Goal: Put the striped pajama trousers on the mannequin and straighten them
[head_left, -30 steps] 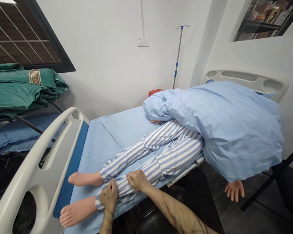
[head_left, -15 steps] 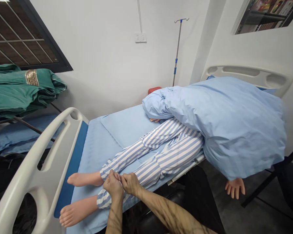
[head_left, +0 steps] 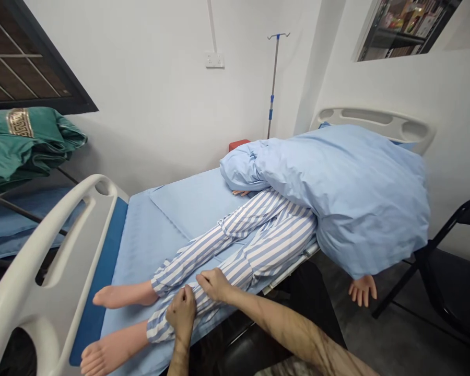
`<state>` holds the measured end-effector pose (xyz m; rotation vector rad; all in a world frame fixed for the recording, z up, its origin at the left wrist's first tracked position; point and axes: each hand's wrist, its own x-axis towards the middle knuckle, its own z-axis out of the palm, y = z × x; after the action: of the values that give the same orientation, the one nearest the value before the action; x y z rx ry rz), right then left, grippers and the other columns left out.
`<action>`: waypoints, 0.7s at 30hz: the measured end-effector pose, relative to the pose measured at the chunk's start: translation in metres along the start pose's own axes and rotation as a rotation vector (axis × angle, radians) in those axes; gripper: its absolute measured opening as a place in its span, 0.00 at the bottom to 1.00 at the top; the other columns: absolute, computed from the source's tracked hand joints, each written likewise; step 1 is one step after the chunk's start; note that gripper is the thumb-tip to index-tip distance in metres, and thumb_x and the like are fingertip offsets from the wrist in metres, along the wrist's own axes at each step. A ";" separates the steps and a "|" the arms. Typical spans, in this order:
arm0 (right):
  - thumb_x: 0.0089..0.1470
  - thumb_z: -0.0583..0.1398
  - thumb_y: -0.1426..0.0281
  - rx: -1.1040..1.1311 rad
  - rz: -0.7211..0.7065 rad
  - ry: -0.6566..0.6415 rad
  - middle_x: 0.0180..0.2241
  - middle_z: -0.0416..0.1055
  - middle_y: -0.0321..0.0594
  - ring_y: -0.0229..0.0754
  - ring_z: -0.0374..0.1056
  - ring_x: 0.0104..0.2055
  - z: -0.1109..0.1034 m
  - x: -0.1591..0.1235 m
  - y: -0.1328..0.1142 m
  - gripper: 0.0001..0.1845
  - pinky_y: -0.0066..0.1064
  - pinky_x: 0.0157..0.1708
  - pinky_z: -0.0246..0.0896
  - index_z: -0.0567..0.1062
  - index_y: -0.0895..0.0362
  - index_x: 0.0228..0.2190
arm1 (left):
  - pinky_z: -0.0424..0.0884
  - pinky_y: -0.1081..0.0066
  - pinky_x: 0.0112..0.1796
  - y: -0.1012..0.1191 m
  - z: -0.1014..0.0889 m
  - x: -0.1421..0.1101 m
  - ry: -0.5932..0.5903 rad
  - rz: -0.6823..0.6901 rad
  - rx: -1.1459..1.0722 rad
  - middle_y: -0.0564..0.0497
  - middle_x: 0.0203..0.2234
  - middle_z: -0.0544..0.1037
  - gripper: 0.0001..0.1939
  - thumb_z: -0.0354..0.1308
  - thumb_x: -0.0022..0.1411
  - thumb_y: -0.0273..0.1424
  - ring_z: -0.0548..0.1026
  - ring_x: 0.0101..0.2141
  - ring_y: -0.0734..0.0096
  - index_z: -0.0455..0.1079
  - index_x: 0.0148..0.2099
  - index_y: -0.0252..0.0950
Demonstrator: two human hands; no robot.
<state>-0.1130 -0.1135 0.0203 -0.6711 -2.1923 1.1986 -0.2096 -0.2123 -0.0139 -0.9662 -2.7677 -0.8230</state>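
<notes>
left hand (head_left: 182,313) on the shin of the nearer trouser leg (head_left: 215,297), blue-and-white striped, fingers bunched together over the cloth; whether they pinch any fabric, impossible to tell from this view. right hand (head_left: 215,284) just beside it and higher up the same leg, fingers pressed together and lying nearly flat, no fold of cloth visibly caught.

mannequin (head_left: 274,235) lengthwise on the bed, legs across a blue sheet (head_left: 149,250), bare feet (head_left: 117,296) toward the white footboard (head_left: 43,261), the nearer foot just below the left hand. upper body hidden under a bunched blue duvet (head_left: 337,198) hanging over the bed's near edge, one mannequin hand (head_left: 362,290) dangling beneath it.

beyond the bed, a white headboard (head_left: 372,125) and an iv pole (head_left: 273,89) against the wall, a wall socket (head_left: 214,60) above. left of the footboard, folded green cloth (head_left: 23,136) over folded blue cloth (head_left: 23,224). at right, a black chair (head_left: 454,261).
</notes>
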 end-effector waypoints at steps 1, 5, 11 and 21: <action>0.58 0.51 0.64 -0.002 -0.029 0.016 0.14 0.52 0.31 0.32 0.50 0.20 -0.013 0.004 -0.001 0.22 0.27 0.24 0.40 0.56 0.57 0.15 | 0.50 0.72 0.26 -0.001 -0.002 0.000 -0.019 0.013 0.002 0.48 0.18 0.71 0.15 0.46 0.57 0.31 0.63 0.22 0.72 0.65 0.21 0.37; 0.60 0.50 0.63 -0.019 -0.088 0.137 0.15 0.50 0.30 0.31 0.49 0.20 -0.067 0.026 -0.010 0.23 0.27 0.24 0.40 0.54 0.56 0.16 | 0.50 0.72 0.26 0.000 -0.007 0.003 -0.056 -0.035 -0.005 0.48 0.18 0.72 0.15 0.47 0.57 0.31 0.63 0.22 0.71 0.64 0.20 0.37; 0.60 0.48 0.62 0.100 0.081 0.231 0.15 0.50 0.30 0.31 0.49 0.21 -0.085 0.031 0.023 0.24 0.27 0.25 0.42 0.53 0.55 0.15 | 0.51 0.72 0.27 0.005 -0.007 0.002 -0.040 -0.098 -0.046 0.49 0.17 0.70 0.17 0.48 0.57 0.35 0.63 0.22 0.71 0.62 0.18 0.38; 0.58 0.51 0.65 0.017 0.133 0.133 0.13 0.48 0.31 0.32 0.49 0.19 -0.058 0.011 0.052 0.23 0.29 0.24 0.36 0.53 0.57 0.14 | 0.53 0.73 0.26 0.036 0.002 0.007 0.009 -0.250 -0.371 0.56 0.12 0.55 0.20 0.50 0.57 0.40 0.56 0.22 0.74 0.54 0.17 0.38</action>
<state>-0.0741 -0.0472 0.0037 -0.8754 -2.0526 1.2009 -0.1937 -0.1837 0.0028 -0.6589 -2.8210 -1.4110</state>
